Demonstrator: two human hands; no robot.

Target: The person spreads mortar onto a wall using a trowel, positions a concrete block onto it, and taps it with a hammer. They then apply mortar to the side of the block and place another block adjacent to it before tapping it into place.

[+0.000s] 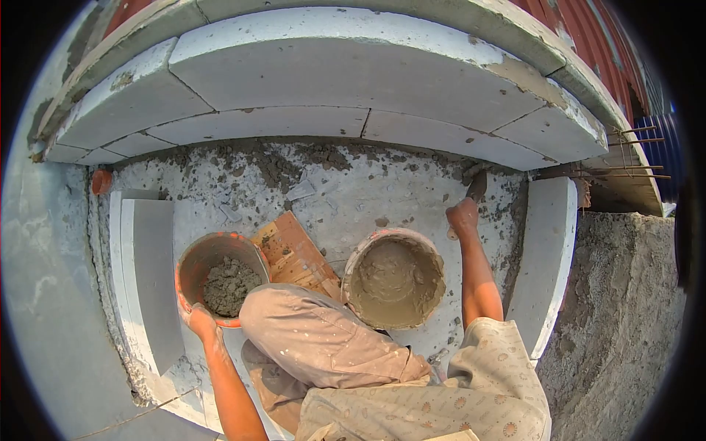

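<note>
My left hand (pixel 201 321) is closed on the near rim of an orange bucket (pixel 182 273), which has a lump of stiff grey mortar (pixel 231 287) inside. Out to the right, my right hand (pixel 462 217) is wrapped round a trowel, its dark, mortar-stained blade (pixel 478 187) pointing toward the block wall just above the floor. Between my hands stands a second bucket (pixel 351 266), its rim coated in mortar, holding smooth wet grey mortar (pixel 393 283). A piece of tan wooden board (pixel 296 248) lies between the two buckets.
A low wall of white blocks (pixel 316 70) curves across the front. Loose white blocks stand at left (pixel 151 272) and right (pixel 543 257). Mortar crumbs (pixel 276 165) litter the floor along the wall. Thin rebar ends (pixel 636 170) jut out at the right.
</note>
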